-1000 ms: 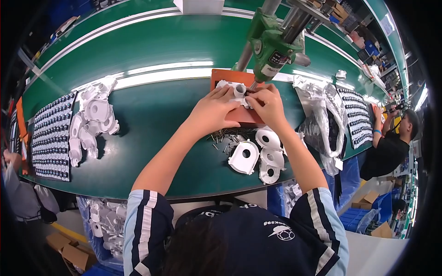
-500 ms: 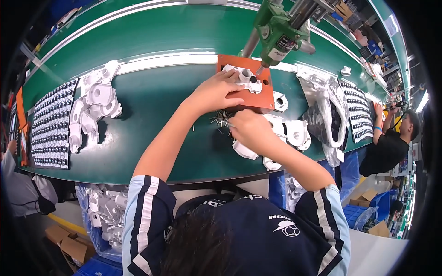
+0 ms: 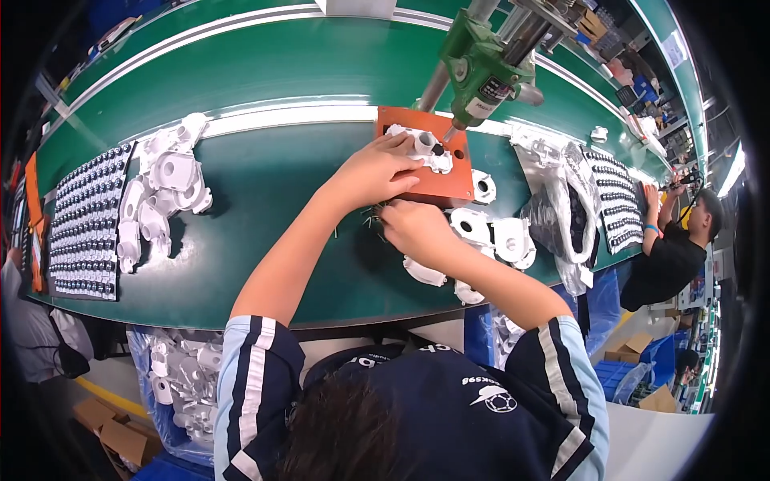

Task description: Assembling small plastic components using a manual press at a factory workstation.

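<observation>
A white plastic housing (image 3: 433, 159) with a round opening and a small black piece lies on the orange fixture block (image 3: 457, 183). My left hand (image 3: 377, 170) holds the housing at its left side, fingers over it and thumb toward the block's front. Just in front of the block, my right hand (image 3: 413, 228) has its fingertips bent together at a small pile of thin metal pins (image 3: 374, 218). The hand covers much of that pile, and what its fingertips pinch is hidden. Above the housing's right end stands the green press head (image 3: 481, 80), its tip close by.
More white housings (image 3: 511, 240) lie right of my right hand, others (image 3: 172, 176) at the left. Trays of black-and-white parts (image 3: 92, 224) stand at both ends. A clear plastic bag (image 3: 561, 196) sits at the right, near a co-worker (image 3: 678, 256). Below the green table is a parts bin (image 3: 188, 385).
My right hand has moved slightly left over the metal pins, covering more of them. My left hand stays on the housing. The co-worker at the right has shifted their arms.
</observation>
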`<state>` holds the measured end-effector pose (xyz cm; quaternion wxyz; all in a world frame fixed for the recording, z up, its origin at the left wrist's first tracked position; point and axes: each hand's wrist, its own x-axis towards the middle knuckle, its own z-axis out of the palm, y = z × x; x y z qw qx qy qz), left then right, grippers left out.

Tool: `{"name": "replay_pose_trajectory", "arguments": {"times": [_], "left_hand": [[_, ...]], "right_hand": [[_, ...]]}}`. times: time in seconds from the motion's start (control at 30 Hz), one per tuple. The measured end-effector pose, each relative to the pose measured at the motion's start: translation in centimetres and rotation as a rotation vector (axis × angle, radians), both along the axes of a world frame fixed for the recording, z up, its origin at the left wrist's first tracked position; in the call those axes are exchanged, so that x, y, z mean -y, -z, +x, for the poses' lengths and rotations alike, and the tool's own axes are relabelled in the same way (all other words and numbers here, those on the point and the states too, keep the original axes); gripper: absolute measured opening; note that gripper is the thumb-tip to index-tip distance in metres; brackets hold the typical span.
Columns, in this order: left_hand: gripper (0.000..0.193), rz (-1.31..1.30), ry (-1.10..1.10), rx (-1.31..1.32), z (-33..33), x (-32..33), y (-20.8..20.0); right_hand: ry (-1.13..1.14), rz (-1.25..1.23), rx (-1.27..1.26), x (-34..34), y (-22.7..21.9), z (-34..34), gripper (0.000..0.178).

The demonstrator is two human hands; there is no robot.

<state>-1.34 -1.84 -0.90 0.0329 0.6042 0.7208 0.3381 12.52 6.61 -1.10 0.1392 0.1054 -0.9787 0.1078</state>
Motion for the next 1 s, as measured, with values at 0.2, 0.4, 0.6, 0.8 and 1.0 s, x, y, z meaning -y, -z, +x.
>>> {"name": "replay_pose_trajectory", "arguments": {"times": [0.2, 0.4, 0.6, 0.8, 1.0], "left_hand": [[0.035, -0.012, -0.001, -0.005, -0.4, 0.1, -0.1], [0.034, -0.034, -0.007, -0.017, 0.0, -0.2, -0.5], [0.033, -0.038, -0.018, -0.010, -0.1, 0.1, -0.3], [0.032, -0.047, -0.019, -0.006, 0.0, 0.0, -0.3], [0.032, -0.041, -0.008, -0.005, -0.1, 0.0, -0.6]], "right_hand": [[0.204, -0.621, -0.046, -7.0, -5.0, 1.2, 0.012], [0.387, -0.606, -0.142, -11.9, -1.6, -1.8, 0.020], [0.396, -0.627, -0.083, -12.1, -0.8, -3.2, 0.026], [0.386, -0.683, -0.080, -11.8, -1.0, -3.7, 0.028], [0.401, -0.574, -0.168, -11.4, -0.4, -3.7, 0.022]]}}
